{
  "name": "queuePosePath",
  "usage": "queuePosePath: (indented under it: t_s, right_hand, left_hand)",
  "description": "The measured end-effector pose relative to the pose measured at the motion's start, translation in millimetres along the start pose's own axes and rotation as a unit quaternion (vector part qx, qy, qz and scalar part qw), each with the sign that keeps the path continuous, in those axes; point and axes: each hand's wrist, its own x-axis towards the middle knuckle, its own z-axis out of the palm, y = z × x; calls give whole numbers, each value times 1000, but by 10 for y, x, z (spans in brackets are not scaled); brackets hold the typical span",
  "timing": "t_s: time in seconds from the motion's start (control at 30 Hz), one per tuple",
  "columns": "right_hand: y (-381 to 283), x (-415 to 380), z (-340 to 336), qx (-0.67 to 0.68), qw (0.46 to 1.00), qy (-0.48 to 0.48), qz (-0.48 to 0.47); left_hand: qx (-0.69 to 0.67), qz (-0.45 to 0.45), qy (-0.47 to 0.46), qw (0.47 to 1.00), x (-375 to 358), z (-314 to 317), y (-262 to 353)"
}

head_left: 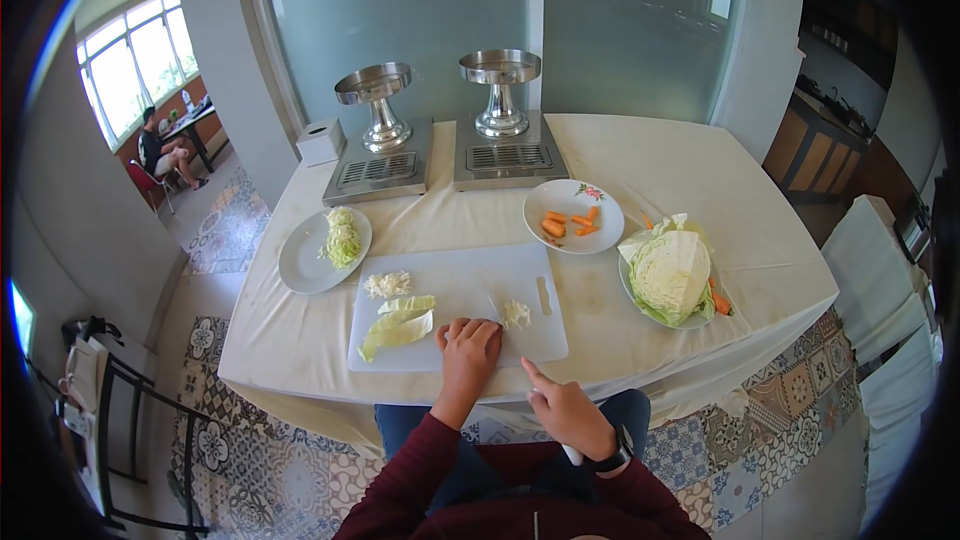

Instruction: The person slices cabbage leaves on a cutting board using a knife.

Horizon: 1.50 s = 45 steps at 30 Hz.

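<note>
My left hand [468, 348] rests on the white cutting board [460, 275] with its fingers curled and pressed down; whatever lies under them is hidden. My right hand [572, 414] is closed around a knife [573, 455], the white end of its handle showing below the palm. The blade is hard to see, with only a thin line beside my left fingertips. Just right of those fingertips lie thin cabbage shreds [516, 315]. Cut cabbage leaves [398, 328] and a small pile of pale shreds [388, 285] are on the board's left side.
A plate [297, 258] of shredded cabbage stands left, a plate [534, 202] of carrot pieces behind the board. At right, a cabbage [671, 275] sits on another plate beside carrots [720, 302]. Two metal stands [385, 130] and a tissue box [321, 141] are at the back. A person [160, 148] sits far left.
</note>
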Motion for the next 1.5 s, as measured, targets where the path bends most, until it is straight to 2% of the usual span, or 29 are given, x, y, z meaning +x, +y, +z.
queuePosePath:
  t_s: [0.27, 0.37, 0.77, 0.97, 1.5]
  right_hand:
    - [13, -289, -177, 80, 997, -9, 20]
    - [15, -298, -198, 36, 999, 5, 7]
    - [-27, -263, -167, 80, 997, 1, 5]
    - [-125, -234, -182, 69, 997, -22, 23]
    - [-58, -250, -92, 44, 999, -7, 11]
  left_hand:
    - [-13, -6, -17, 1000, -2, -6, 3]
    - [-13, -8, -20, 1000, 4, -27, 19]
    - [1, 0, -13, 1000, 1, -7, 4]
    - [1, 2, -11, 1000, 1, 0, -7]
    - [-7, -18, -13, 1000, 1, -7, -1]
